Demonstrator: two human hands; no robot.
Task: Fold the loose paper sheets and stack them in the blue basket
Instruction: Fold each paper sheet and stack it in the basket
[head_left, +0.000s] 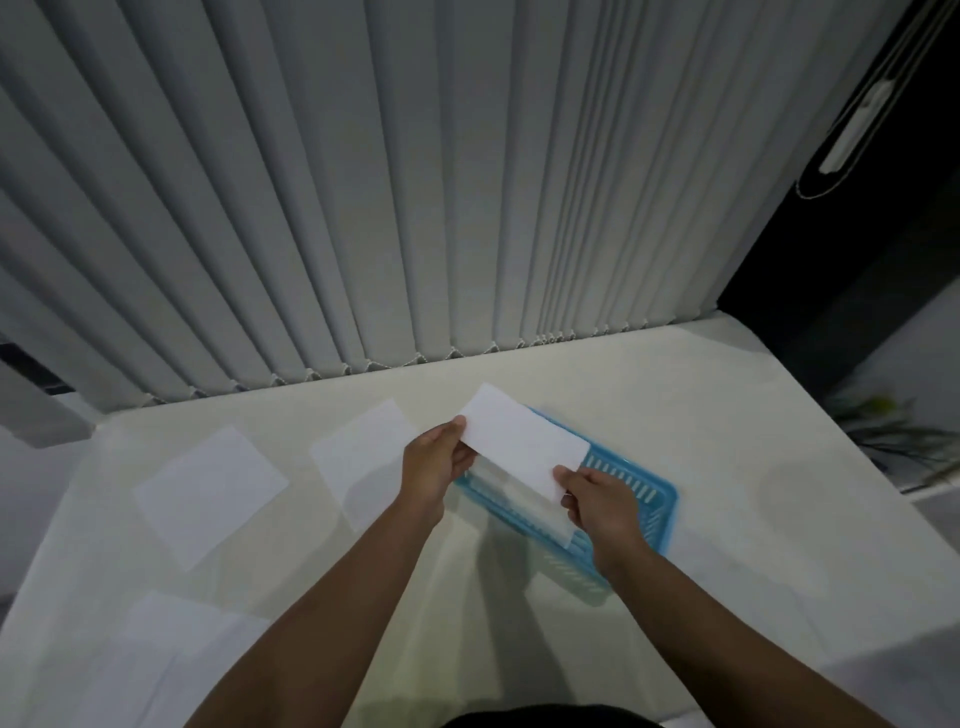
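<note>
On the white counter (737, 525), before grey vertical blinds (363, 182):

Item 1. Folded sheet (522, 439), white, long narrow strip. Held in the air over the blue basket (655, 499), not yet lowered into it. The left hand (434, 465) pinches its far-left end between thumb and fingers; the right hand (597, 506) pinches its near-right corner. Both hands are closed on this one sheet.

Item 2. Blue basket, slotted plastic, standing right of centre. It holds at least one folded paper (519, 501) lying flat along the bottom; an exact count cannot be read from here.

Item 3. Loose sheets, unfolded, flat on the counter left of the basket: one (210, 493) well to the left, one (358, 462) just beside the left hand, and an overlapping group (156, 649) at the near-left edge.

Status: part done. Some paper is already stacked, one sheet looks folded and ready to go in, and at least three sheets remain to fold and stack.
</note>
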